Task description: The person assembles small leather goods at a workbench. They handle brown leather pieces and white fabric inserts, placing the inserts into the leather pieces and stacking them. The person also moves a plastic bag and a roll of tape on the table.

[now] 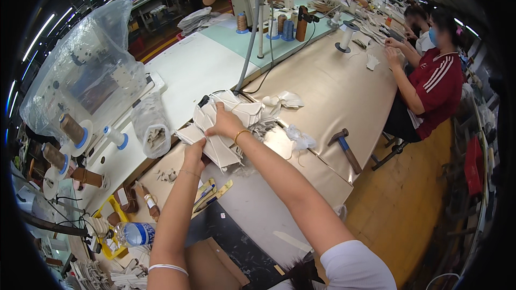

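A loose pile of cream, flat cut pieces (pixel 221 150), which look like fabric or leather, lies in front of me where the tables meet. My left hand (pixel 195 154) grips the near left edge of the pile, its thumb on top and its other fingers mostly hidden. Across the top, my right hand (pixel 226 123) holds the pieces with its thumb and forefinger curved over them. Crumpled clear plastic bags (pixel 300 137) and a white bundle (pixel 285 100) lie just right of the pile. Below my hands are a yellow tool (pixel 219 190) and a blue pen (pixel 204 192).
A hammer (pixel 345 149) lies on the gold-covered table (pixel 317 91). Left stand a plastic-covered machine (pixel 80 70), thread cones (pixel 72 129), a bag of pieces (pixel 153 129) and a bottle (pixel 134 233) by a yellow tray (pixel 115 208). At right a person in red (pixel 435 83) sits working.
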Motion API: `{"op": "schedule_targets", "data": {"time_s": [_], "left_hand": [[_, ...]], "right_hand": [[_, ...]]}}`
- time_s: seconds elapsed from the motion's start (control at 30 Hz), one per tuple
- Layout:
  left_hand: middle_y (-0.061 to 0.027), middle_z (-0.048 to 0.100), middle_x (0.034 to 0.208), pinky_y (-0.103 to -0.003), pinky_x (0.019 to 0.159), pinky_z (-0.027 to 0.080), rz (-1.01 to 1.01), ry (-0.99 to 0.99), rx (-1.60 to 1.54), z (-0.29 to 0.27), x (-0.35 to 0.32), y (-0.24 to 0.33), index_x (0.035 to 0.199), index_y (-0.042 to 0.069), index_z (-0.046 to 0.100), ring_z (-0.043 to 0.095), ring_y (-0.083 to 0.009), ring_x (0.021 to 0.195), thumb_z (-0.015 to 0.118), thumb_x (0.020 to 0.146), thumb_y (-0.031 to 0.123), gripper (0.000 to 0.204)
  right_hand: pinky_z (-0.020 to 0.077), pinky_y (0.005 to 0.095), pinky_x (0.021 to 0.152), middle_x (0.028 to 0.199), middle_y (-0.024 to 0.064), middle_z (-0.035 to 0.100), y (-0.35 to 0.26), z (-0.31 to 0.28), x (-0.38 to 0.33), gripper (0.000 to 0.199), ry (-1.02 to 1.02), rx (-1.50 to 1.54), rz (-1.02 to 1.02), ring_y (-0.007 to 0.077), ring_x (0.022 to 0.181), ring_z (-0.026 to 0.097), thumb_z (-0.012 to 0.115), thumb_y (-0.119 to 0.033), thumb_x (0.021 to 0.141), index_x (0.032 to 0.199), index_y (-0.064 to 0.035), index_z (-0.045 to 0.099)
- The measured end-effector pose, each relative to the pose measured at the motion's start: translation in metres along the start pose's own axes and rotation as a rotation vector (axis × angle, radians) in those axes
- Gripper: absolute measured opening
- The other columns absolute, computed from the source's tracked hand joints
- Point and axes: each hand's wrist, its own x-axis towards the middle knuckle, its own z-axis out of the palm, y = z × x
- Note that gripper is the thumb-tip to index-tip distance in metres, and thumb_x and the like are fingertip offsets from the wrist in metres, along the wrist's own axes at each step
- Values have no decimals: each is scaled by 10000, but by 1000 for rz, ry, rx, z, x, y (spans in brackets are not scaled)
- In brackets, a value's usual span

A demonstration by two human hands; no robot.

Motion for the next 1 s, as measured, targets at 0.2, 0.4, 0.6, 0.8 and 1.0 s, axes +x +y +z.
{"op": "schedule_targets", "data": {"time_s": [0.2, 0.4, 0.6, 0.8, 1.0], "left_hand": [[-206, 572, 1192, -479, 849, 555, 51, -29, -126, -7, 51, -14, 1313, -57, 420, 625, -349, 1012, 502, 938, 70, 404], [-196, 558, 1233, -493, 909, 528, 7, -82, -293, -15, 65, -14, 1319, -38, 430, 601, -353, 1075, 503, 940, 81, 405], [-174, 564, 1243, -509, 926, 510, 31, 0, -169, 16, 37, -9, 1314, -7, 458, 599, -337, 1088, 492, 951, 136, 392], [-176, 556, 1282, -511, 986, 473, -5, -59, -115, 16, 39, 10, 1302, -17, 466, 572, -344, 1145, 410, 989, 151, 360], [-162, 619, 1128, -447, 866, 554, 21, -81, -154, 9, 30, 22, 1202, -29, 532, 640, -292, 999, 449, 982, 177, 312]], "right_hand": [[529, 356, 868, 1236, 303, 551, 25, -1, 24, 1171, 49, 255, -54, 311, 1059, 629, 882, -394, 568, 1411, 118, 251], [542, 315, 819, 1144, 184, 629, 23, -34, 7, 844, -187, 882, -21, 220, 974, 656, 829, -396, 707, 1301, 71, 451], [563, 277, 675, 899, 51, 671, 41, -72, -11, 364, -294, 1360, -24, 129, 733, 653, 712, -337, 871, 1041, -36, 598], [563, 286, 673, 896, 59, 668, 50, -92, -17, 463, -168, 1396, -136, 138, 730, 647, 653, -441, 892, 1117, -38, 608], [593, 223, 600, 832, 86, 659, 71, -111, -21, 608, -265, 1557, -155, 130, 698, 661, 596, -541, 885, 1054, 43, 606]]}}
